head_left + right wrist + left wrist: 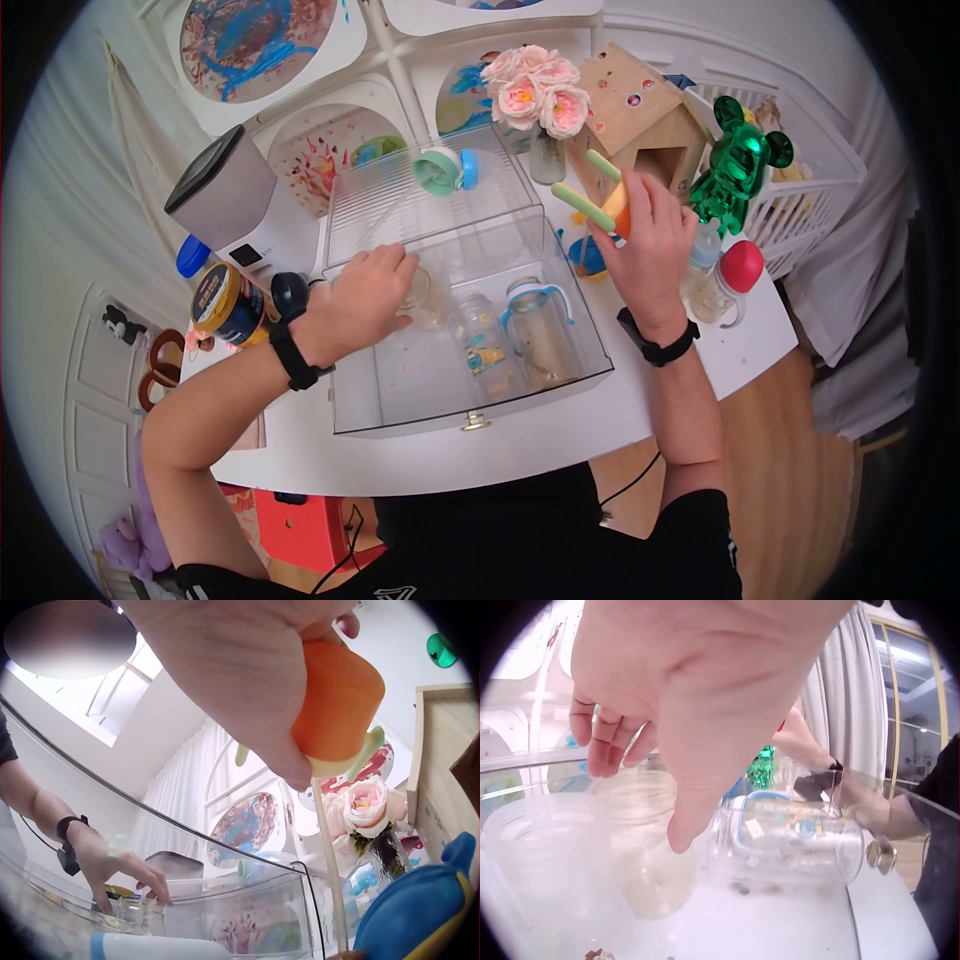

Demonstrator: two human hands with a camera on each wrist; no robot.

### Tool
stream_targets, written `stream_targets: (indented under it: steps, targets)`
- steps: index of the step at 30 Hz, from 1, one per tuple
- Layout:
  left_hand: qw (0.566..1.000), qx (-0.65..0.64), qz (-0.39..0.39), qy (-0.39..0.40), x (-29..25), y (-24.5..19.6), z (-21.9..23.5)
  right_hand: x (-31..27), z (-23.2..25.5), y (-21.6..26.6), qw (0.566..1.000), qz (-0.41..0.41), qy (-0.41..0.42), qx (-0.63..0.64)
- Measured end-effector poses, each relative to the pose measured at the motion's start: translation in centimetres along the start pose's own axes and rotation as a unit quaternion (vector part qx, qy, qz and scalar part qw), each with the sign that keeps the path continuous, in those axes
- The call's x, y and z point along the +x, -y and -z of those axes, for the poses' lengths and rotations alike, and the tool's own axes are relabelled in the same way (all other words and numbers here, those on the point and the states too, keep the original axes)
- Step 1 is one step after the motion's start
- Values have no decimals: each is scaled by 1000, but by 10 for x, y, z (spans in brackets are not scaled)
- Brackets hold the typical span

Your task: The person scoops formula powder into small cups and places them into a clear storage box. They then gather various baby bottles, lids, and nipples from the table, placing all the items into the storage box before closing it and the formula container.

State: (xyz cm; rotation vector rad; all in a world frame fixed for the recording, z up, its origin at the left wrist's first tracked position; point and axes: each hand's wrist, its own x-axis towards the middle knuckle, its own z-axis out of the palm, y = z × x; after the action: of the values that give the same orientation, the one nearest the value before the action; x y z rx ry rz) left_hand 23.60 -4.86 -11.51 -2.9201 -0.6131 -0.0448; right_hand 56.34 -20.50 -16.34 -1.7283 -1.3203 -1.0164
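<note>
My right hand [650,240] holds an orange straw-cup lid [339,697] with pale green handles [583,207] above the table, right of a clear box [360,410]. A pale straw [330,862] hangs beneath the lid. Inside the box, my left hand [368,296] is at a clear wide-mouthed bottle [649,855]. Its thumb lies over the bottle's near side, and its loosely bent fingers reach the rim. Beside it lie a printed clear bottle [485,350] and a clear bottle with blue handles [545,345].
A green and blue cap [440,172] lies over the box's ribbed lid [370,200]. Left stand a grey appliance [225,190] and a dark-labelled jar [228,305]. Rightward are a rose vase [546,155], wooden house [640,110], green bear figure [735,170] and red-capped bottle [738,270].
</note>
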Motion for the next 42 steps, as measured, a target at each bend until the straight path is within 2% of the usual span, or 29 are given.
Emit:
stream_targets:
  steps: [4,7,13,18,21,27,28,30,34,39,42]
  targets:
    - [997,-67,30,-29,-1,-5,31,-1,-1,0,1000,-5,-5,11]
    - [992,-73,9,-101,-2,-5,45,0,-4,0,999,2,-31,33]
    - [982,-89,-32,-165,-6,-22,66,0,-1,2,998,8,-44,50]
    - [979,-84,-49,-178,-3,-25,66,0,1,4,998,13,-30,49]
    - [981,-79,-33,-174,6,-24,69,1,3,2,997,24,13,68]
    - [974,-86,-57,-201,32,-35,69,3,6,5,997,-1,6,81]
    - [973,-94,-64,-199,35,-36,69,3,6,4,995,-7,-19,94]
    - [982,-117,-59,-137,31,-41,70,4,2,1,990,-14,-70,119]
    - [991,-126,-36,2,13,-50,62,10,7,1,982,-18,-121,143]
    - [977,-117,-44,172,2,-59,34,41,45,20,983,10,-105,150]
    - [964,-146,-58,213,0,-60,26,70,67,36,980,50,-45,188]
